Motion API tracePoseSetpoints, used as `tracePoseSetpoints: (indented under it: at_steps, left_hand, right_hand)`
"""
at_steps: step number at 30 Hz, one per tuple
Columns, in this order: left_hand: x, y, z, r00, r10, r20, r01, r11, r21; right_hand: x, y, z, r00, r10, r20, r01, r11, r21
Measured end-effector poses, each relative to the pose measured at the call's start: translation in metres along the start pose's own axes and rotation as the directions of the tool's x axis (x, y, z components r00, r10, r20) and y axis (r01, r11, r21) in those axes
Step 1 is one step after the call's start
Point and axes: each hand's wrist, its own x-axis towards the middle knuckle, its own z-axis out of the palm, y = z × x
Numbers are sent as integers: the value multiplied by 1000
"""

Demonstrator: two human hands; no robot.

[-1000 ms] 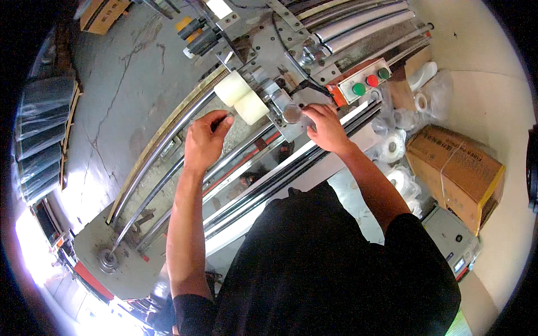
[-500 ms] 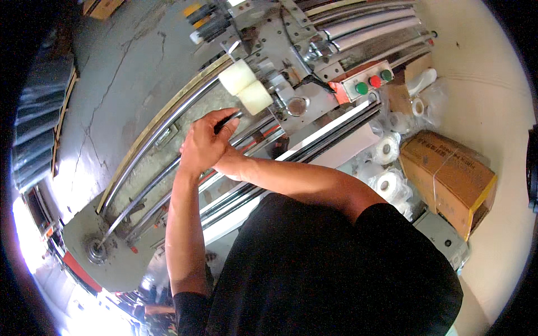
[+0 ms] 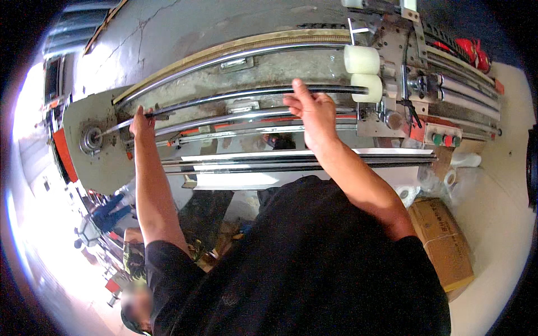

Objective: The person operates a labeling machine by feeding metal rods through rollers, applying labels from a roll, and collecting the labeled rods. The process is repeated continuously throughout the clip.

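A long dark metal rod (image 3: 224,96) runs across the machine bed, from a round chuck (image 3: 89,141) on the grey end housing to two pale plastic rollers (image 3: 363,74) at the right. Near the chuck end, my left hand (image 3: 143,122) has its fingers closed round the rod. Further right, my right hand (image 3: 317,115) is at the same rod, its thumb raised and its fingers loosely bent and apart. No grip shows there, though the palm side is partly hidden.
Bright guide rails (image 3: 269,113) lie along the bed. A control box (image 3: 444,139) with green and red buttons sits at the right, above a cardboard carton (image 3: 443,246) and plastic-wrapped rolls (image 3: 451,178). Another person (image 3: 136,305) is at the lower left.
My hands were close together beside the pale rollers. Now they are far apart along the rod, the left one near the chuck. The view has turned and shifted left.
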Motion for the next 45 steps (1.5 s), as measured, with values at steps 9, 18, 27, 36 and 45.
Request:
tracePoseSetpoints:
  at_steps: [9,18,27,36,45]
  left_hand:
    - [-104,-27,24,849,-127,513,348,865,-362]
    - [-367,-125,15,595,-499,630,603,795,60]
    - [-404,-207,3,611,-628,483,657,742,133]
    - [-390,-242,5,685,-640,349,606,766,216]
    - [-391,-233,1,736,-566,373,417,812,409]
  right_hand:
    - [-13,-41,-110,929,-264,-260,296,951,91]
    - [-93,-69,-376,792,-220,-569,274,962,9]
    - [-88,5,-467,770,-131,-625,89,991,-98]
    - [-85,29,-466,726,-109,-679,16,990,-142]
    - [-82,33,-479,759,-347,-551,-134,745,-653]
